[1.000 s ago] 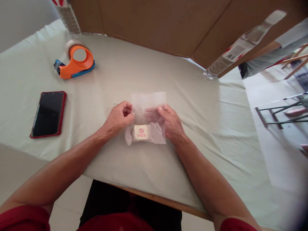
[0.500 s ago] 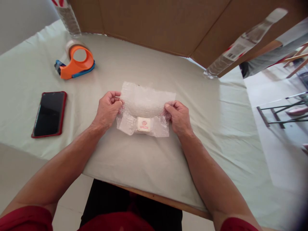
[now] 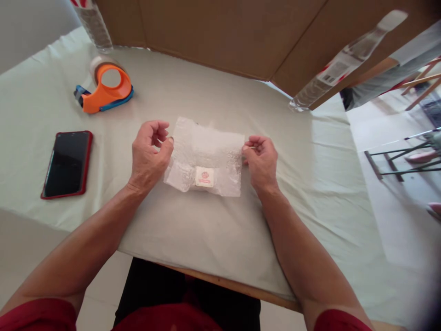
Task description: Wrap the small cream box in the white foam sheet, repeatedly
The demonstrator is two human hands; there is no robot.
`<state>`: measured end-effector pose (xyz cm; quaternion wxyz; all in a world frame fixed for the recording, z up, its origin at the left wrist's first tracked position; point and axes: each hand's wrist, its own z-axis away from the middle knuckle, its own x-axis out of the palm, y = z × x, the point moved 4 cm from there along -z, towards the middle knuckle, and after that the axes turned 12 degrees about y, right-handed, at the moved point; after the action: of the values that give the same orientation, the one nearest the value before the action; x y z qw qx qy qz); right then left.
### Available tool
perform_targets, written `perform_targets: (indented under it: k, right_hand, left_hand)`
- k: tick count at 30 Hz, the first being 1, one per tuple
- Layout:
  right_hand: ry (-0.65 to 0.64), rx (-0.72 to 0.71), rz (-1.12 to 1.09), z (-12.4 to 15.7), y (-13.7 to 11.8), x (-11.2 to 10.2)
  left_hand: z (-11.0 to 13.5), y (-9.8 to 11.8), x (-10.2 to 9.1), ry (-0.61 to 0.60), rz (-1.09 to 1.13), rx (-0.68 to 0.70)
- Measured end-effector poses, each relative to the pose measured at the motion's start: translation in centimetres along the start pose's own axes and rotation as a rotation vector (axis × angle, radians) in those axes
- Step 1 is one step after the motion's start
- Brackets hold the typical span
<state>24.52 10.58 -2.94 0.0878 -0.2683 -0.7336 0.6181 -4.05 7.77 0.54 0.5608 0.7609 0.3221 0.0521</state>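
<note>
A sheet of bubble wrap (image 3: 218, 145) lies on the cloth in front of me. On its near part rests a small cream-white square box (image 3: 204, 176) with a red print on top. Beside the left edge of the wrap is my left hand (image 3: 151, 151), fingers apart and bent, the thumb tip close to the plastic. My right hand (image 3: 261, 158) is at the opposite edge with loosely curled fingers and a gap between thumb and forefinger; its thumb tip is right at the wrap's edge, and whether it touches I cannot tell.
To the left are an orange and blue tape dispenser (image 3: 108, 89) and a phone (image 3: 68, 164) in a red case. A cardboard panel (image 3: 206, 37) stands at the back, flanked by a left plastic bottle (image 3: 93, 27) and a right plastic bottle (image 3: 339, 69). Pale green cloth (image 3: 324, 193) covers the table.
Both hands have let go of the bubble wrap's sides and drawn slightly outward. The raised, bulging fold of the wrap has settled flatter behind the box.
</note>
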Motion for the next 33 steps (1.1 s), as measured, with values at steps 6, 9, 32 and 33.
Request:
perform_targets:
  k: [6, 9, 32, 33]
  right_hand:
    - [-0.147, -0.114, -0.047, 2.4, -4.7, 0.2]
    - [-0.347, 0.011, -0.066, 3.8, -5.5, 1.1]
    - [-0.565, -0.135, 0.223, 10.4, -6.0, -3.1]
    - [-0.521, -0.184, 0.217, 10.1, -6.2, -2.6]
  left_hand:
    - [1.2, 1.5, 0.5, -0.357, -0.082, 0.109]
    - [1.7, 1.3, 1.0, -0.517, -0.124, 0.117]
    - [3.1, 2.0, 1.1, -0.835, 0.07, 0.091]
    - [3.5, 2.0, 1.2, -0.886, 0.055, 0.133]
